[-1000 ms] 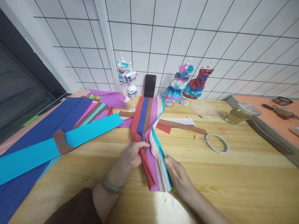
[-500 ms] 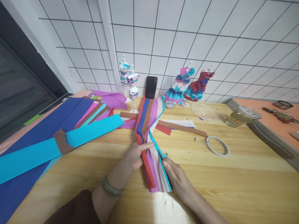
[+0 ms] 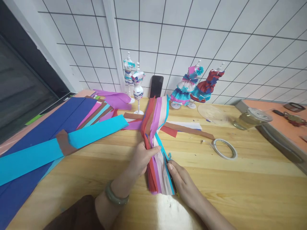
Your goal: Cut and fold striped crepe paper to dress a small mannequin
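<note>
Head view: my left hand (image 3: 142, 158) pinches the crinkled strips (image 3: 156, 118), their blue band (image 3: 146, 136) now mostly hidden. My right hand (image 3: 182, 179) grips dark scissors (image 3: 166, 159).

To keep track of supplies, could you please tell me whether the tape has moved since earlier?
No; against the cup, the tape lies where it did.

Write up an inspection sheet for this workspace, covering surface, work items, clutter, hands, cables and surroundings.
Surface: wooden table, small scraps on it.
Work items: striped bundle; dark blades, apparently scissors, at its turquoise edge.
Clutter: wide turquoise strip over dark blue sheets; tape roll.
Hands: left hand grips the bundle; right hand holds the scissors.
Cables: nothing seen.
Surroundings: phone upright by the tiled wall; four miniature dress forms; clear cup at right.
</note>
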Available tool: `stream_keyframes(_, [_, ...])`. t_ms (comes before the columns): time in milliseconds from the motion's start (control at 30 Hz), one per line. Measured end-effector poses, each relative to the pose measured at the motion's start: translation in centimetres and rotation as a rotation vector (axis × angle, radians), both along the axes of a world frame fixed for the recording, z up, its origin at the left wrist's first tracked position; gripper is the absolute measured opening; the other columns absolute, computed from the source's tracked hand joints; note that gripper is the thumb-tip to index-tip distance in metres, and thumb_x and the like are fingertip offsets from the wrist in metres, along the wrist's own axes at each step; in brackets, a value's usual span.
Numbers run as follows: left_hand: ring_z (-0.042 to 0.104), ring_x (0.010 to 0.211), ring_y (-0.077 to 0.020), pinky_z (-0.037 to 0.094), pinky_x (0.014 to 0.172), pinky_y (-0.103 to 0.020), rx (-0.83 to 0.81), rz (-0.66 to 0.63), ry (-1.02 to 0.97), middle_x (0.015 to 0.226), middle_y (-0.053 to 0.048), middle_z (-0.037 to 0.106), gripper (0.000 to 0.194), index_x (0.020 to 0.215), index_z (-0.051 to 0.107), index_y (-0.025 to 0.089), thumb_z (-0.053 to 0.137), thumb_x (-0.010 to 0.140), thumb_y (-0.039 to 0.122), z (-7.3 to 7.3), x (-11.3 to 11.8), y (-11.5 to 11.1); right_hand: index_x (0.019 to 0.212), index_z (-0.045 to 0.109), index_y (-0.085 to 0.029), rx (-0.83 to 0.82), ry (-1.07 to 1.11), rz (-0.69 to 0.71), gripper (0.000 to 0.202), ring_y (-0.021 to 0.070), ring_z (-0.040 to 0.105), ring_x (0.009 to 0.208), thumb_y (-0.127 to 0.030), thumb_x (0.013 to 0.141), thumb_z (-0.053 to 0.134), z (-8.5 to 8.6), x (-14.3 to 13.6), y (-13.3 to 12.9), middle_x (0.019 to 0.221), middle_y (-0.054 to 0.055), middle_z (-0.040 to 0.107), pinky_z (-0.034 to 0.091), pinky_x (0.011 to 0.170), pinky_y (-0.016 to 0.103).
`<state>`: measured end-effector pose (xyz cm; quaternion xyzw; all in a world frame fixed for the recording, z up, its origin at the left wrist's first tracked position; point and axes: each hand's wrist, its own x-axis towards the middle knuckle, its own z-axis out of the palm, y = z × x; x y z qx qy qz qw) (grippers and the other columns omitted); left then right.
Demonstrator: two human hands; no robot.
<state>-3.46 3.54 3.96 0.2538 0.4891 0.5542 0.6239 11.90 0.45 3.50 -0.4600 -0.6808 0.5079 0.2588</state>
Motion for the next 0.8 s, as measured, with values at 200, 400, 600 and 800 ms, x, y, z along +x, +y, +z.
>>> stream_keyframes(200, [0.057,0.071,-0.0160,0.046,0.070,-0.030,0.044,-0.105,-0.026,0.075,-0.003,0.061,0.030,0.088,0.059,0.013,0.069,0.060,0.016,0.4,-0.2,-0.2,0.075,0.045,-0.019,-0.038,0.045,-0.046,0.031,0.0131,0.042,0.070,-0.041,0.091,0.030,0.2,0.0,0.2,0.073,-0.001,0.046,0.035,0.066,0.023])
stream_keyframes(400, [0.055,0.064,-0.0134,0.046,0.066,-0.028,0.005,-0.146,-0.049,0.068,-0.001,0.059,0.026,0.082,0.057,0.014,0.068,0.059,0.013,1.0,-0.3,-0.3,0.071,0.043,-0.018,-0.048,0.028,-0.021,0.033,0.0122,0.040,0.065,-0.042,0.090,0.030,0.0,0.0,0.4,0.068,-0.002,0.043,0.034,0.062,0.022])
stream_keyframes(600, [0.054,0.063,-0.0130,0.045,0.063,-0.026,0.017,-0.116,-0.026,0.068,0.000,0.058,0.024,0.082,0.057,0.014,0.066,0.059,0.012,0.7,0.0,-0.3,0.072,0.043,-0.019,-0.026,0.020,-0.011,0.032,0.0120,0.040,0.065,-0.041,0.091,0.030,-0.2,0.0,0.3,0.068,-0.002,0.043,0.035,0.062,0.022])
stream_keyframes(800, [0.054,0.063,-0.0126,0.045,0.062,-0.025,0.036,-0.082,0.019,0.068,0.001,0.058,0.028,0.086,0.057,0.016,0.066,0.059,0.013,0.6,0.3,-0.4,0.076,0.048,-0.018,-0.014,0.041,-0.029,0.030,0.0133,0.045,0.071,-0.039,0.091,0.031,-0.1,-0.1,0.3,0.074,0.000,0.051,0.038,0.066,0.022])
